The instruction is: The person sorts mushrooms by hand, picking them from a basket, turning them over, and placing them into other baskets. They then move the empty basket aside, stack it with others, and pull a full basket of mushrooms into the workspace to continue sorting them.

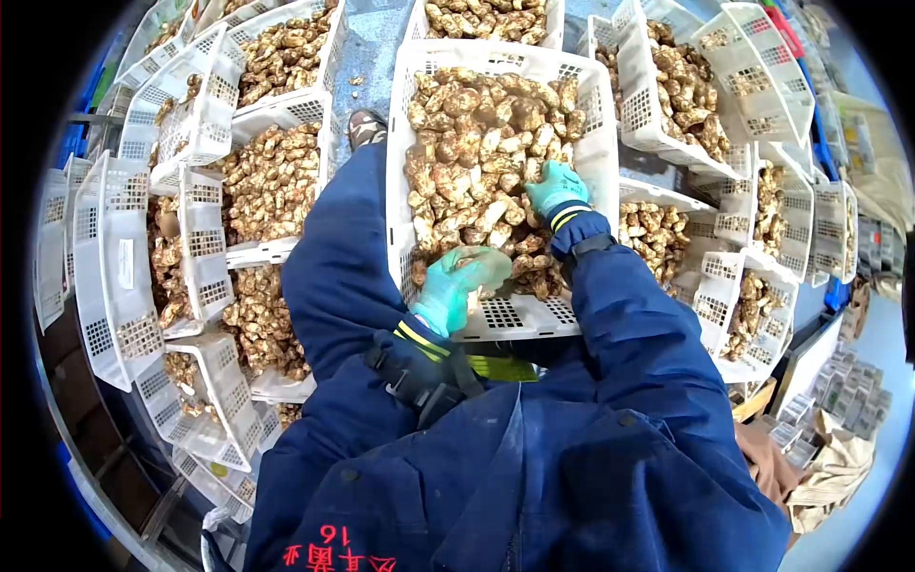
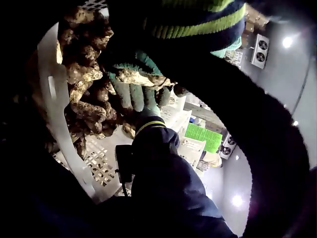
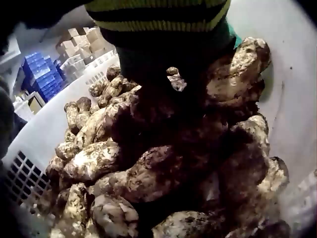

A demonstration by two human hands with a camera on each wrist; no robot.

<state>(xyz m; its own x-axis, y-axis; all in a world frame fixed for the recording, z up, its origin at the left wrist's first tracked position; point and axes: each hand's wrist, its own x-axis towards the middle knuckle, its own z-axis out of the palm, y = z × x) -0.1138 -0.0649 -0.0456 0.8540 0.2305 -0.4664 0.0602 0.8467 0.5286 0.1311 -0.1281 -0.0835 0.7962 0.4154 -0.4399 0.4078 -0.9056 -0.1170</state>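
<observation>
A white plastic crate (image 1: 598,153) full of brown and cream mushrooms (image 1: 467,143) stands in front of me. My left hand (image 1: 462,276), in a teal glove, is over its near left corner, fingers bent round a long pale mushroom (image 2: 141,78) that shows in the left wrist view. On the right side of the pile, my gloved right hand (image 1: 556,188) reaches down among the mushrooms. A thick mushroom (image 3: 240,74) lies beside it in the right wrist view. The right fingertips are in shadow there, and I cannot tell whether they grip a mushroom.
More mushroom-filled crates stand at left (image 1: 272,181), at right (image 1: 677,91) and beyond the front crate (image 1: 491,17). Emptier white crates (image 1: 119,267) lean among them. My knee (image 1: 348,229) is against the front crate's left side. Blue floor (image 1: 367,57) shows between the rows.
</observation>
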